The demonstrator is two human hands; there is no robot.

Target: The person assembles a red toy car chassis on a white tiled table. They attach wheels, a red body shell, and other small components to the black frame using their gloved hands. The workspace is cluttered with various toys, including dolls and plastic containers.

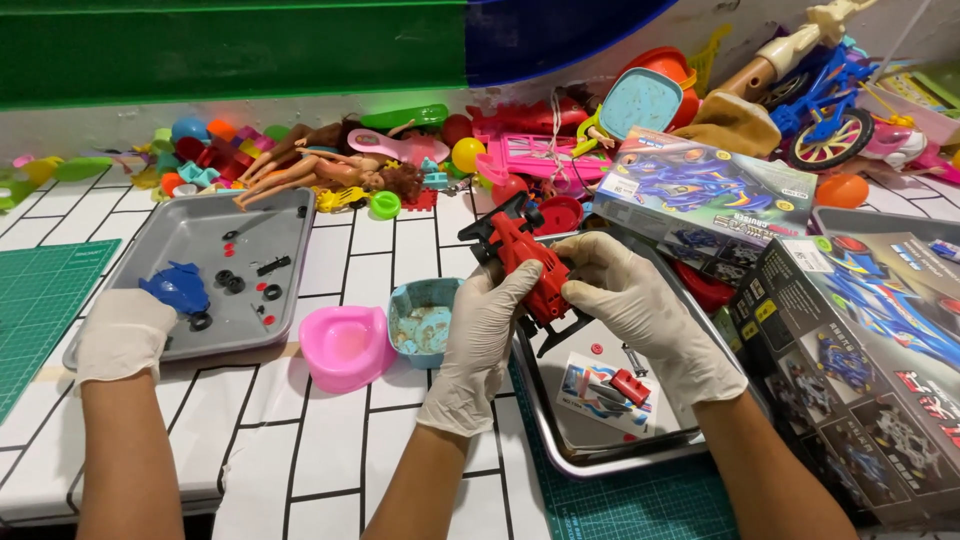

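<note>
Grey tray [190, 235] holds blue car shell [176, 288], loose black wheels [232, 281].

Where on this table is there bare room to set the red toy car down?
Bare white tiles lie in front of the pink potty, between the grey tray and steel tray. The green mat is mostly free. Crowded: the toy pile along the wall and boxes beside the right hand.
</note>
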